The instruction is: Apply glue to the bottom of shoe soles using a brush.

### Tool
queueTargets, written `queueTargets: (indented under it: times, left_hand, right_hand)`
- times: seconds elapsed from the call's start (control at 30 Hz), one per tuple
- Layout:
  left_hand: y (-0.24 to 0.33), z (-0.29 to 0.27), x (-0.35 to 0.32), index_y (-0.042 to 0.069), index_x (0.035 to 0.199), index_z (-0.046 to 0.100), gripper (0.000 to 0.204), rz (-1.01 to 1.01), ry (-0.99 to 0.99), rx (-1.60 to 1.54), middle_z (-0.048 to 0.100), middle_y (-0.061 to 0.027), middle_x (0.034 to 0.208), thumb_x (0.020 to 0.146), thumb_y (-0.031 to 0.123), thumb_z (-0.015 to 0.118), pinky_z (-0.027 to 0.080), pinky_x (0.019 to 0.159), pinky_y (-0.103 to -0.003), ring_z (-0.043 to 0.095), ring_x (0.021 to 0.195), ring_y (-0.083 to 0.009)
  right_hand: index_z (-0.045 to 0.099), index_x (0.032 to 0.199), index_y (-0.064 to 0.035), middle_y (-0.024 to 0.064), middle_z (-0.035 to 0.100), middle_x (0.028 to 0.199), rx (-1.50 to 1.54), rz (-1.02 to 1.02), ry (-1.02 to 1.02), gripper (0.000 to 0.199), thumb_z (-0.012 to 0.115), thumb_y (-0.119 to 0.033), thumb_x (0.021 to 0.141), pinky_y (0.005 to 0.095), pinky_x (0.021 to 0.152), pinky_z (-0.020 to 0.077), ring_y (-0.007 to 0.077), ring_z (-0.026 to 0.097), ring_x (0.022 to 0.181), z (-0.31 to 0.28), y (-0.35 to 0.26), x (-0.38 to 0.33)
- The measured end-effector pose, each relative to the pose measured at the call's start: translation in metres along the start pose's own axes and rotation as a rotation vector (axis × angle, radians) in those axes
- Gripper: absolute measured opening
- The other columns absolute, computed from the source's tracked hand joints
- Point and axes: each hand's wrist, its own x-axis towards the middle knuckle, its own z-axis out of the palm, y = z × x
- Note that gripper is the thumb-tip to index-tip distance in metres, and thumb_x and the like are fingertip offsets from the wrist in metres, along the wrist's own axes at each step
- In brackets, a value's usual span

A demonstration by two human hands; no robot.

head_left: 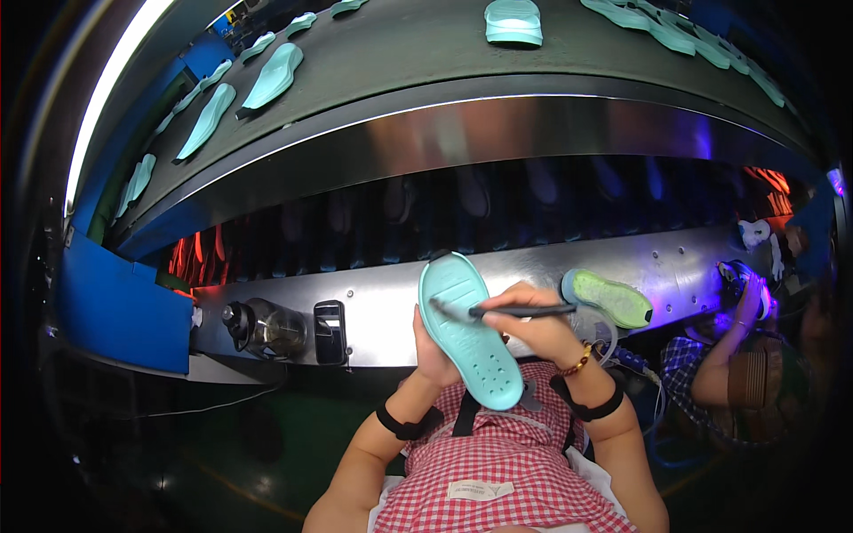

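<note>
A light teal shoe sole (487, 357) is held tilted in front of my body, its patterned face with small holes toward me. My left hand (431, 353) grips it along its left edge, the fingers partly hidden behind it. In my right hand (539, 330) is a brush with a black handle (555, 310). Its blurred bristle end lies over the upper part of the sole. To the right of that hand, a yellow-green shoe sole (622, 300) rests on the metal ledge, beside a clear plastic container (593, 330).
Several teal soles (514, 22) lie on a dark conveyor belt (391, 49) above. On the metal ledge (382, 302) stand a dark bottle (267, 329) and a phone (330, 332). At far right, a co-worker's hand (752, 298) is by a purple-lit shoe part.
</note>
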Motion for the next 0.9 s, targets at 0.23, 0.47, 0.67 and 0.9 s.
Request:
queueTargets:
  times: [0.23, 0.47, 0.67, 0.9]
  left_hand:
    - [0.006, 0.019, -0.006, 0.005, 0.122, 0.041, 0.081, 0.081, 0.005, 0.088, 0.055, -0.0163, 0.105, 0.080, 0.067, 0.009, 0.046, 0.081, -0.040, 0.056, 0.092, -0.0296]
    - [0.022, 0.031, -0.009, 0.004, 0.118, 0.043, 0.092, 0.290, -0.034, 0.162, 0.055, -0.0200, 0.099, 0.072, 0.077, 0.010, 0.045, 0.077, -0.046, 0.056, 0.084, -0.0320]
    - [0.033, 0.040, -0.004, 0.003, 0.116, 0.045, 0.094, 0.561, -0.112, 0.208, 0.053, -0.0200, 0.096, 0.070, 0.078, 0.014, 0.044, 0.076, -0.043, 0.055, 0.081, -0.0297]
    - [0.039, 0.053, -0.007, 0.002, 0.115, 0.047, 0.092, 0.614, -0.033, 0.244, 0.052, -0.0195, 0.094, 0.071, 0.078, 0.019, 0.043, 0.076, -0.041, 0.053, 0.079, -0.0287]
  right_hand:
    - [0.067, 0.091, -0.0075, 0.0079, 0.061, 0.083, -0.093, -0.138, -0.075, 0.020, 0.068, -0.008, 0.071, 0.0242, 0.070, 0.0460, 0.0154, 0.058, 0.078, -0.005, -0.012, -0.018]
    - [0.067, 0.088, -0.0039, 0.0078, 0.066, 0.086, -0.109, -0.457, -0.278, 0.021, 0.070, -0.004, 0.067, 0.0282, 0.072, 0.0485, 0.0176, 0.061, 0.078, -0.002, -0.019, -0.038]
    - [0.065, 0.092, -0.0042, 0.0079, 0.065, 0.091, -0.160, -0.503, -0.397, 0.023, 0.069, -0.003, 0.069, 0.0293, 0.074, 0.0474, 0.0196, 0.061, 0.079, -0.001, -0.021, -0.042]
    - [0.065, 0.092, -0.0037, 0.0087, 0.065, 0.092, -0.189, -0.377, -0.266, 0.023, 0.069, -0.003, 0.069, 0.0291, 0.078, 0.0472, 0.0186, 0.060, 0.083, -0.003, -0.011, -0.042]
